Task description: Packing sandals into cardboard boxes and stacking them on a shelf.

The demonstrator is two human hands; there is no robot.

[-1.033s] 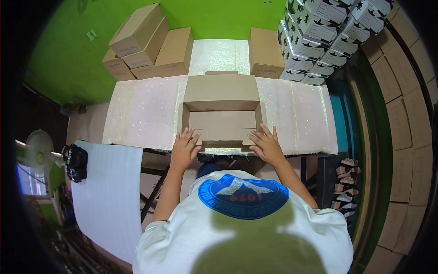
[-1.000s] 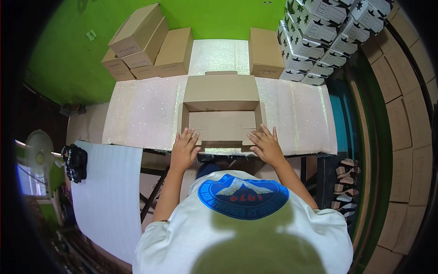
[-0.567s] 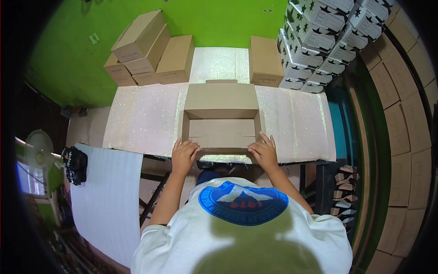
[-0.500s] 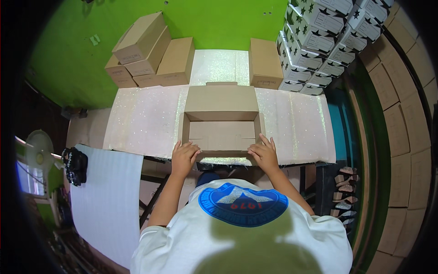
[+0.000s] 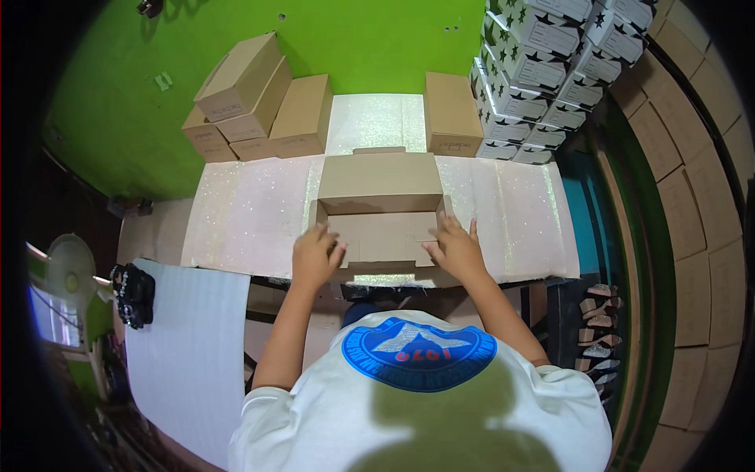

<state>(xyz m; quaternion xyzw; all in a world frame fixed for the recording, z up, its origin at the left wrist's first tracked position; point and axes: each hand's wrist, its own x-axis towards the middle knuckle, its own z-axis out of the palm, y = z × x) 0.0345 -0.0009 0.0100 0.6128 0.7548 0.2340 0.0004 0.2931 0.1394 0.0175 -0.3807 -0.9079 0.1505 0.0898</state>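
Open cardboard box (image 5: 381,212) is sitting mid-counter, near edge, its lid flap standing up on the far side. Left hand (image 5: 314,256) is pressing on the box's near-left corner, fingers curled down onto the front wall; right hand (image 5: 454,248) is doing the same at the near-right corner, fingers spread and flat on the cardboard. Neither is closing around anything, just pushing and holding. Looks like the folding step: front wall being tucked or squared up. Next move probably calls for even pressure from both sides so the wall is not buckling.

Counter (image 5: 244,228) is covered in a glittery white sheet, bare left and right of the box, so there is room to slide sideways. Near edge is running just under the hands. Far side is getting crowded: brown boxes (image 5: 255,102) stacked far left, one brown box (image 5: 451,114) far right, star-printed boxes (image 5: 543,71) piled beyond it. White foam sheet (image 5: 185,346) is hanging low on the left.
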